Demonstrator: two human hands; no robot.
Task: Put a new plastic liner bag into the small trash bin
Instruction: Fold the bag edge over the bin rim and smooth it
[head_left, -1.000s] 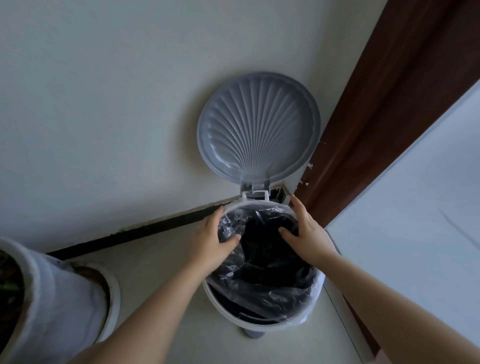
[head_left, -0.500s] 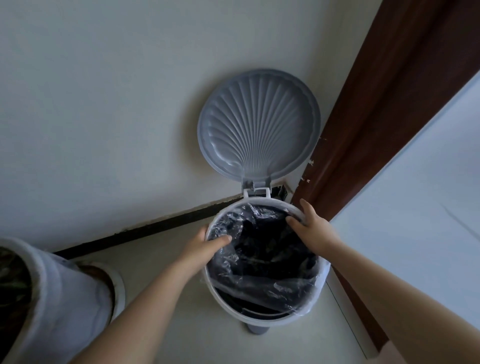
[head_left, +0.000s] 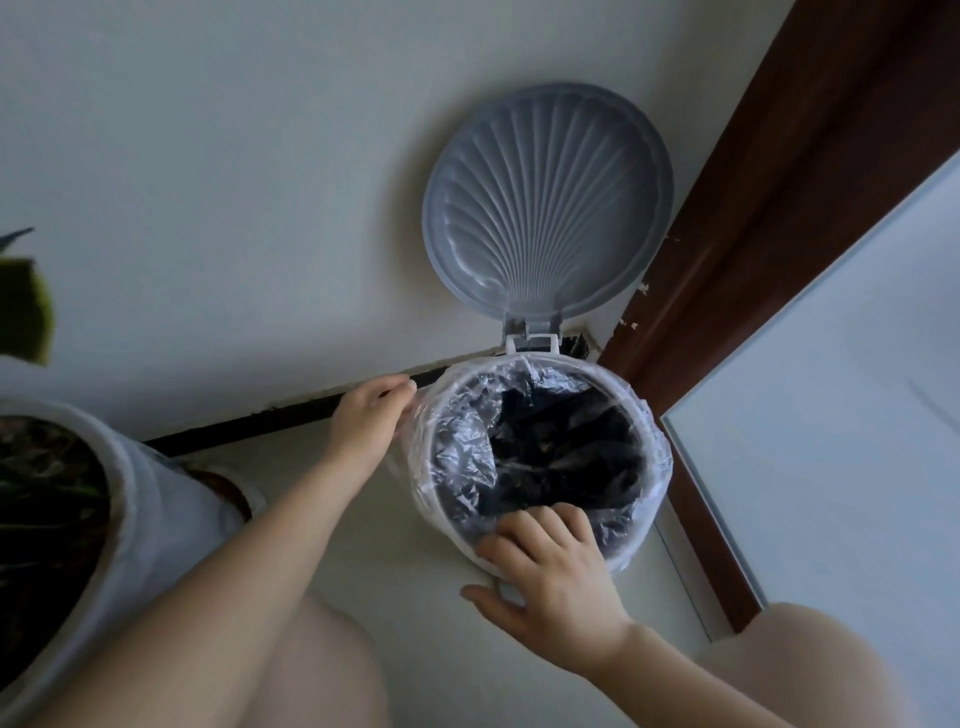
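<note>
A small round white trash bin (head_left: 652, 512) stands on the floor against the wall, its grey shell-patterned lid (head_left: 545, 200) tipped up and open. A clear plastic liner bag (head_left: 467, 457) lines the inside and is folded over the rim all round. My left hand (head_left: 366, 418) pinches the folded bag edge on the bin's left outer side. My right hand (head_left: 548, 571) lies over the near rim, fingers curled inside on the liner and thumb spread on the outside.
A white plant pot (head_left: 130, 499) with soil and green leaves stands at the left. A dark brown door frame (head_left: 779, 234) and a pale panel (head_left: 831, 415) close in the right side. My knees show at the bottom edge.
Both hands left the inside of the bin. The left hand moved to the outer left side and the right hand to the near rim. The bag edge is now folded over the whole rim.
</note>
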